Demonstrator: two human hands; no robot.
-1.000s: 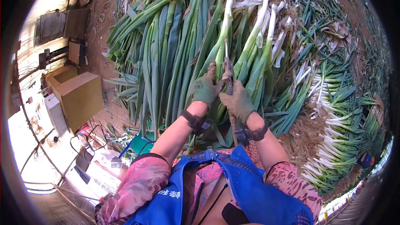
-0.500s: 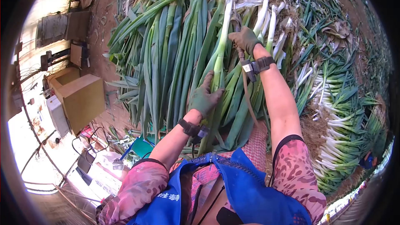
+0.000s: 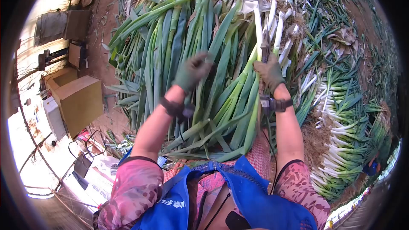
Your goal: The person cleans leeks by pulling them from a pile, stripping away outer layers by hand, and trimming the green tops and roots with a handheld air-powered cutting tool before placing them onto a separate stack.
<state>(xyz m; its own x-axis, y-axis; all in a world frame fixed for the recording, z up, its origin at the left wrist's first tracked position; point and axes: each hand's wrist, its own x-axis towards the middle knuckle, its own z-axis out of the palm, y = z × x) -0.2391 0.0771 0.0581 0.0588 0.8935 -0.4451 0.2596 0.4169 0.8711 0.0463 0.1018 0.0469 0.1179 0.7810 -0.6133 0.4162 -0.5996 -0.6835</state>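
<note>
My left hand (image 3: 194, 73), in a dark green glove, hovers over the long green leaves of the large leek pile (image 3: 162, 68); its fingers are blurred by motion. My right hand (image 3: 270, 71), gloved too, is closed around a thin brownish tool (image 3: 265, 47), which looks like a nozzle with a hose. Beside the tool lies a leek (image 3: 258, 27) with a bare white stalk, its green leaves running down toward my lap. More white stalks lie just right of it.
Rows of smaller green onions (image 3: 341, 136) lie at the right, roots facing the pile. Loose leaves (image 3: 313, 6) cover the ground at upper right. A cardboard box (image 3: 81, 104), a white container (image 3: 54, 117) and cables (image 3: 87, 145) are at the left.
My left hand has come off the leek and moved up and left. The white-stalked leek has shifted right, beside the other white ones. My right hand has moved slightly right and down with the tool.
</note>
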